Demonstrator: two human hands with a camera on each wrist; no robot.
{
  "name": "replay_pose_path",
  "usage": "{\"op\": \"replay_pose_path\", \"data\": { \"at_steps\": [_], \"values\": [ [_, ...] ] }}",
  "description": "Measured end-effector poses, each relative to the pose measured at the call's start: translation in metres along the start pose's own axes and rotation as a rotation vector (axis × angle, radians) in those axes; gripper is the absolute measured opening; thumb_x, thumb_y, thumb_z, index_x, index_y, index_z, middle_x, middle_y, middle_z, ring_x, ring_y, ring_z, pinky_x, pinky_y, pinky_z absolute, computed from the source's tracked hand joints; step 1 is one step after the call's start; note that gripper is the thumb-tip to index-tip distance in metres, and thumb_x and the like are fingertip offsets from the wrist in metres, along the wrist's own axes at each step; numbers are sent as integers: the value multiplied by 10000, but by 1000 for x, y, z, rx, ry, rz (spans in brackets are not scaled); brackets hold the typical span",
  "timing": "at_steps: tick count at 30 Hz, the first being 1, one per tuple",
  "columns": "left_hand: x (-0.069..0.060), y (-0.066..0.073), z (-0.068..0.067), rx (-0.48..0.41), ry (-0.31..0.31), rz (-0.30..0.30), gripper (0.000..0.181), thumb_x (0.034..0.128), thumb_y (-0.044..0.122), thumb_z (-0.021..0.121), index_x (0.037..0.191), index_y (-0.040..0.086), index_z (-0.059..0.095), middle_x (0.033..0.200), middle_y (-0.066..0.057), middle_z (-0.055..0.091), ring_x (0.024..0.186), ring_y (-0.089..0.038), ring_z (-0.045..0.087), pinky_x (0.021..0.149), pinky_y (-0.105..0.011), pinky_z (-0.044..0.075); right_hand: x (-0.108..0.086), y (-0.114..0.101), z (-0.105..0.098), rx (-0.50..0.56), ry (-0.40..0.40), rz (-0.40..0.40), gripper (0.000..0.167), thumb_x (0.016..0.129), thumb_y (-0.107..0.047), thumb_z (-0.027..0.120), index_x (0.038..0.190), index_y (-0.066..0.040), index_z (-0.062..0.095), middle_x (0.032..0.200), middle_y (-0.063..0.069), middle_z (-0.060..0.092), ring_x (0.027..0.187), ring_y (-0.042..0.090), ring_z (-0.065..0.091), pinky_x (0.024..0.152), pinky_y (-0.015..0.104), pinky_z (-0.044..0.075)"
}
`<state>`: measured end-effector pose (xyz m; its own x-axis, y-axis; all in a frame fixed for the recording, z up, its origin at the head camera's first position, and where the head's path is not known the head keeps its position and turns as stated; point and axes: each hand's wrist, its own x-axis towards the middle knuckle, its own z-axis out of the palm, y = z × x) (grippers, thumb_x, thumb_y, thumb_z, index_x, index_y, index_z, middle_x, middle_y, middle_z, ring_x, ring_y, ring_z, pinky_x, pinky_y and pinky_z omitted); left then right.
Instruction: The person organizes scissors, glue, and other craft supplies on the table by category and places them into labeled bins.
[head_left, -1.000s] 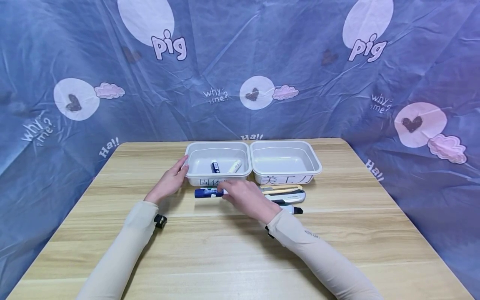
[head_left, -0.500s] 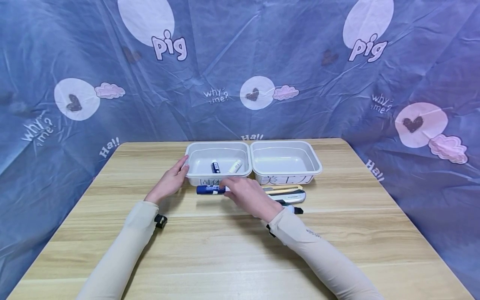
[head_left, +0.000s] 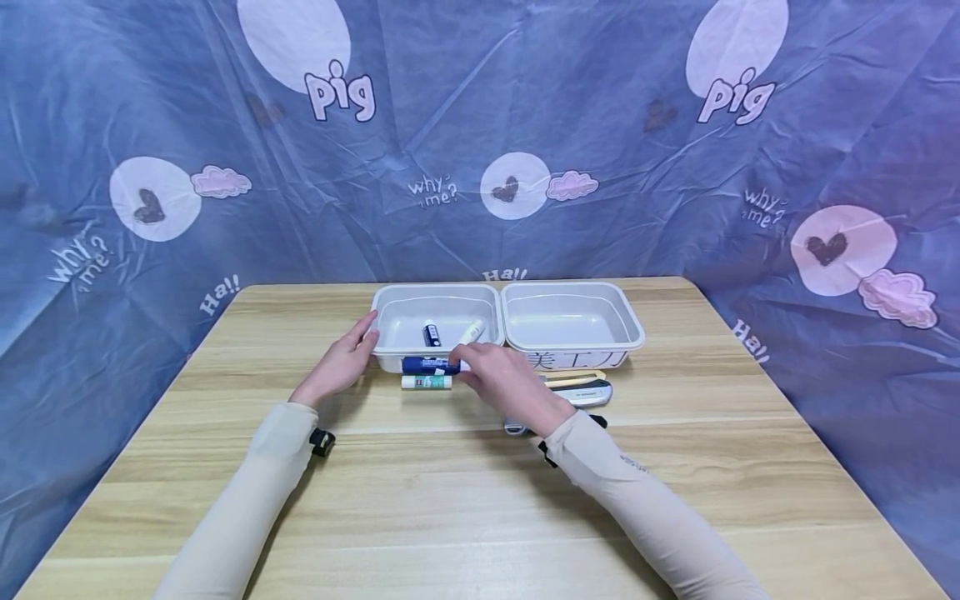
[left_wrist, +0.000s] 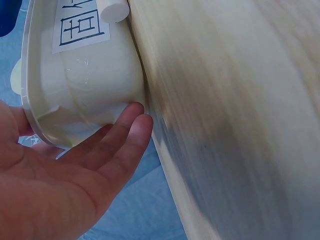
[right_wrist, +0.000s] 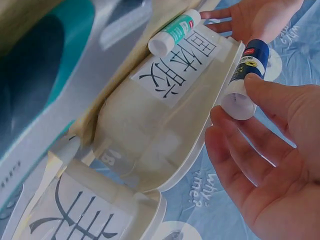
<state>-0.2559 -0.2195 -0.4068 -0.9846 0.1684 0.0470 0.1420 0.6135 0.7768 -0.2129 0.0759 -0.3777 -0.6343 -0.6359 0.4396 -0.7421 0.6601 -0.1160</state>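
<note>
Between thumb and fingers my right hand (head_left: 513, 385) pinches a blue glue stick (head_left: 429, 366) by its white end, level with the front rim of the left white box (head_left: 385, 362). In the right wrist view the glue stick (right_wrist: 256, 54) is held lengthwise, beside that box's rim. A green-and-white glue stick (head_left: 426, 382) lies on the table before the box. Inside the box lie a dark blue glue stick (head_left: 431, 335) and a white one (head_left: 471, 332). My left hand (head_left: 339, 364) rests against the box's left side, fingers nearly straight along the wall (left_wrist: 95, 90).
A second white box (head_left: 573, 345) with a paper label adjoins on the right. In front of it lie a yellow utility knife (head_left: 585, 378), a silver-grey one (head_left: 588, 392) and another with a black end (head_left: 597, 421), partly covered by my right arm. A patterned blue cloth (head_left: 465, 100) hangs behind the table.
My right hand has lifted the blue glue stick up and slightly right, toward the left box's rim, uncovering the green-and-white glue stick below. My left hand stays in place.
</note>
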Motion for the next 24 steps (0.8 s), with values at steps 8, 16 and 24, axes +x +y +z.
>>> {"op": "replay_pose_path", "data": {
  "at_steps": [8,16,24],
  "values": [
    [-2,4,0,-3,-5,-3,578,1123,318,339,1643,108,201,1636,-248,291,1500,-441,290,1248,-572,199,0,6,-5,28,3,18,222,919,-131,775,1122,-162,692,1057,13,766,880,199,733,719,370,609],
    [-4,6,0,-6,-10,-13,585,1124,336,327,1647,117,184,1632,-261,283,1497,-457,288,1245,-582,194,0,12,-9,46,25,33,232,920,-113,770,1134,-140,684,1064,32,764,854,208,730,698,361,608],
    [-3,5,0,-5,-8,-4,583,1124,328,330,1646,113,186,1641,-252,267,1504,-445,279,1248,-574,191,1,18,-12,62,6,85,207,940,-94,745,1130,-146,679,1057,18,766,832,193,712,691,363,595]
  ]
}}
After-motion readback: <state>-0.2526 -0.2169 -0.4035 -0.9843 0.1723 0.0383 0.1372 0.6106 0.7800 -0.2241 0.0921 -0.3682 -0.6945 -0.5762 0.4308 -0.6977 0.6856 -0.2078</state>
